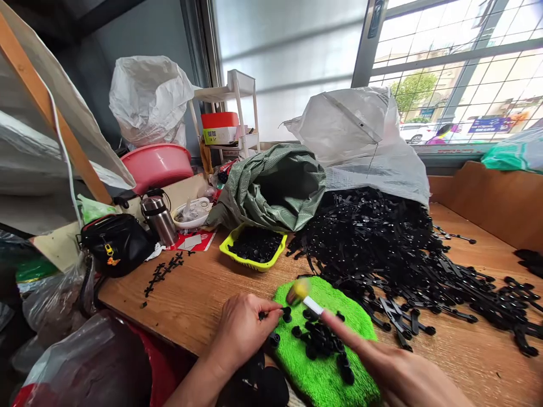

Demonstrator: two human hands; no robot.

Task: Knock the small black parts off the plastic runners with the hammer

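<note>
My left hand (248,322) is closed at the left edge of a bright green cloth (305,373), thumb and forefinger pinching a small black part (287,312). From the right, my right hand (382,359) reaches over the cloth, its forefinger stretched along a small tool with a white handle (313,306) and a yellow head (300,289), blurred by motion. The tool's head is just above and right of the pinched part. Several black round-ended parts (320,339) lie in a loose group on the cloth between my hands.
A yellow basket (265,264) of black pieces stands behind the cloth, before an open green sack (275,186). A large heap of black parts (377,237) spreads across the right. Left are a black bag (119,243), a steel flask (159,217) and black strips (161,274).
</note>
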